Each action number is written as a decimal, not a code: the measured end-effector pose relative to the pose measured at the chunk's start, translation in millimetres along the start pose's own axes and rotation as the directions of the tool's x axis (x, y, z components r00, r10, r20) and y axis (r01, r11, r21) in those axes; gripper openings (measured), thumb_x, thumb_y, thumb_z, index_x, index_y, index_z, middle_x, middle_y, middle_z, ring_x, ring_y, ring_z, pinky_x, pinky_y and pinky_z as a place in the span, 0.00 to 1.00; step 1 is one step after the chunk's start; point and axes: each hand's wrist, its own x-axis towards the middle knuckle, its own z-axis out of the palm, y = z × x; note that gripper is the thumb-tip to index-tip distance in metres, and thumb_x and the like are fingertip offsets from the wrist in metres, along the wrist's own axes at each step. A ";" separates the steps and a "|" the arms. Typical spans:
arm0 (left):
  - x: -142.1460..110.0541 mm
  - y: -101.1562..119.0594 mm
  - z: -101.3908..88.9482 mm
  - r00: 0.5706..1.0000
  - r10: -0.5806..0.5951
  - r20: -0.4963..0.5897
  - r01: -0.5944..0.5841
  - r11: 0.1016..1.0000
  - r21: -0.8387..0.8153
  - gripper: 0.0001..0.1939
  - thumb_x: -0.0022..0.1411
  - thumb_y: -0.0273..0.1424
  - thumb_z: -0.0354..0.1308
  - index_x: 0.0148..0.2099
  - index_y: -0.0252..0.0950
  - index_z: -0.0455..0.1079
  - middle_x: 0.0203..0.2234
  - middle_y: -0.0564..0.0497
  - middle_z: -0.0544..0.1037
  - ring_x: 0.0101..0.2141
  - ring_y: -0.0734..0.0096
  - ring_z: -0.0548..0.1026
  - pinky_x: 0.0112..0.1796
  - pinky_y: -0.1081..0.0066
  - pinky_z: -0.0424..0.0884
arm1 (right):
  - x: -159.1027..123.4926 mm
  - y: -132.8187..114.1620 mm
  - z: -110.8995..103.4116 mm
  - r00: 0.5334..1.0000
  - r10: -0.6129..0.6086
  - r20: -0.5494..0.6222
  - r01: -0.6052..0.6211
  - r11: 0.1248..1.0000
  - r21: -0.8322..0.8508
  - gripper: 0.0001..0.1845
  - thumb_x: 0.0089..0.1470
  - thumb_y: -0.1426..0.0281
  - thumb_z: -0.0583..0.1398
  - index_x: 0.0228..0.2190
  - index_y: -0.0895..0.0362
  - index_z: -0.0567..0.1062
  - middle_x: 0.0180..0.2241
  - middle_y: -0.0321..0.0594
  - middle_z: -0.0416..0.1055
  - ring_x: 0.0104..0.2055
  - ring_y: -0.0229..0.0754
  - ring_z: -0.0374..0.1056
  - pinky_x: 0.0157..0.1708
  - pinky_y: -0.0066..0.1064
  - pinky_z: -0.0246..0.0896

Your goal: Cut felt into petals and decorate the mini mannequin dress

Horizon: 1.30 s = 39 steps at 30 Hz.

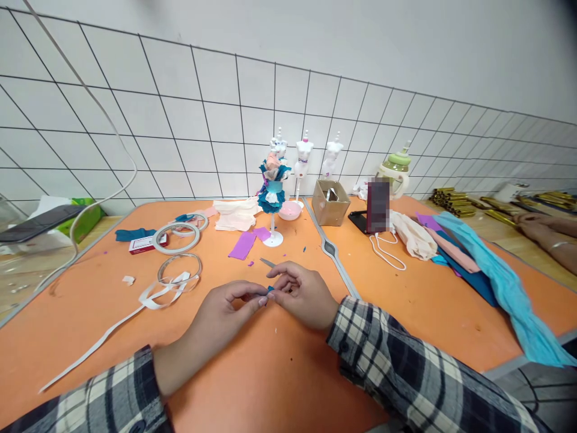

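Between the fingertips of both hands is a small dark-blue piece of crepe paper (270,289). My left hand (220,310) pinches it from the left with thumb and forefinger. Closed on its other side is my right hand (309,294), with the fingers curled. A pointed metal blade tip (267,263) sticks out past the right hand; the rest of that tool is hidden, and I cannot tell whether it is held. Just beyond stands a mini dress form (273,186) in a teal and pink crepe-paper dress. Purple paper pieces (242,245) lie before it.
Tape rolls (198,234) and a white ribbon strip (103,340) lie left. Behind are two bare dress forms (304,159), a pink bowl (290,210), a cardboard box (331,207) and a phone on a stand (378,205). Crepe strips (496,258) hang off the right edge; another person's hand (541,222) rests beyond.
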 end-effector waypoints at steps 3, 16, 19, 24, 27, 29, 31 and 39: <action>1.0 -2.2 1.3 0.998 -0.056 0.001 0.055 0.992 -0.115 0.10 0.54 0.39 0.63 0.35 0.39 0.79 0.32 0.49 0.83 0.35 0.60 0.79 0.40 0.67 0.73 | -0.4 -0.5 -0.5 0.999 0.038 -0.008 -0.038 0.995 0.088 0.16 0.48 0.69 0.64 0.41 0.56 0.74 0.28 0.34 0.73 0.26 0.33 0.69 0.28 0.25 0.65; 3.7 -0.9 2.1 0.988 -0.112 0.102 0.127 0.980 -0.156 0.22 0.55 0.42 0.62 0.50 0.39 0.77 0.34 0.48 0.83 0.39 0.58 0.78 0.43 0.64 0.72 | 1.9 3.9 -2.1 0.987 0.163 -0.005 -0.161 0.976 0.145 0.06 0.51 0.67 0.61 0.31 0.57 0.73 0.19 0.29 0.64 0.18 0.31 0.58 0.16 0.22 0.57; 4.9 -1.0 2.2 0.994 -0.089 0.057 0.097 0.985 -0.142 0.23 0.56 0.43 0.62 0.52 0.39 0.76 0.34 0.48 0.83 0.37 0.59 0.78 0.41 0.65 0.72 | 2.3 4.1 -3.7 0.994 0.103 -0.024 -0.101 0.994 0.049 0.05 0.51 0.68 0.61 0.30 0.57 0.74 0.18 0.28 0.62 0.18 0.30 0.56 0.19 0.22 0.54; 4.7 -2.3 0.0 0.997 0.069 0.036 -0.067 0.996 -0.056 0.10 0.56 0.39 0.62 0.34 0.40 0.80 0.32 0.47 0.81 0.35 0.62 0.76 0.40 0.68 0.71 | 1.5 -0.8 -3.1 1.000 -0.008 0.008 0.009 0.998 -0.061 0.03 0.49 0.70 0.63 0.28 0.57 0.77 0.23 0.32 0.68 0.23 0.31 0.59 0.25 0.24 0.56; 3.3 -2.5 -1.2 0.998 0.056 -0.002 -0.056 0.998 -0.033 0.09 0.56 0.39 0.63 0.32 0.40 0.80 0.31 0.48 0.80 0.34 0.63 0.76 0.39 0.68 0.70 | 0.5 -4.0 -2.2 1.000 -0.005 -0.008 0.004 0.998 -0.057 0.02 0.49 0.70 0.64 0.28 0.57 0.77 0.23 0.31 0.69 0.23 0.31 0.61 0.25 0.24 0.57; 2.6 -1.6 -1.8 0.999 0.042 -0.004 -0.042 0.999 -0.026 0.09 0.57 0.39 0.62 0.32 0.40 0.80 0.31 0.49 0.80 0.34 0.63 0.76 0.39 0.69 0.69 | 0.1 -5.1 -1.5 0.998 0.060 -0.006 -0.060 0.998 -0.013 0.03 0.49 0.70 0.64 0.29 0.57 0.76 0.22 0.31 0.68 0.21 0.31 0.61 0.23 0.23 0.56; 2.2 0.2 -2.1 1.000 0.024 0.004 -0.024 0.999 -0.032 0.10 0.57 0.40 0.62 0.31 0.41 0.79 0.30 0.49 0.80 0.34 0.63 0.75 0.38 0.69 0.69 | -0.1 -5.6 -0.9 0.993 0.121 0.011 -0.122 0.992 0.024 0.04 0.49 0.69 0.64 0.29 0.56 0.76 0.20 0.30 0.67 0.20 0.31 0.61 0.22 0.23 0.55; 2.7 3.8 -3.4 0.994 -0.096 -0.057 0.091 0.991 -0.095 0.12 0.54 0.43 0.63 0.31 0.41 0.80 0.31 0.49 0.82 0.35 0.59 0.76 0.41 0.66 0.69 | 0.1 -3.3 2.3 0.985 0.174 0.009 -0.174 0.984 0.018 0.04 0.48 0.70 0.64 0.27 0.57 0.74 0.18 0.28 0.65 0.18 0.30 0.59 0.20 0.22 0.54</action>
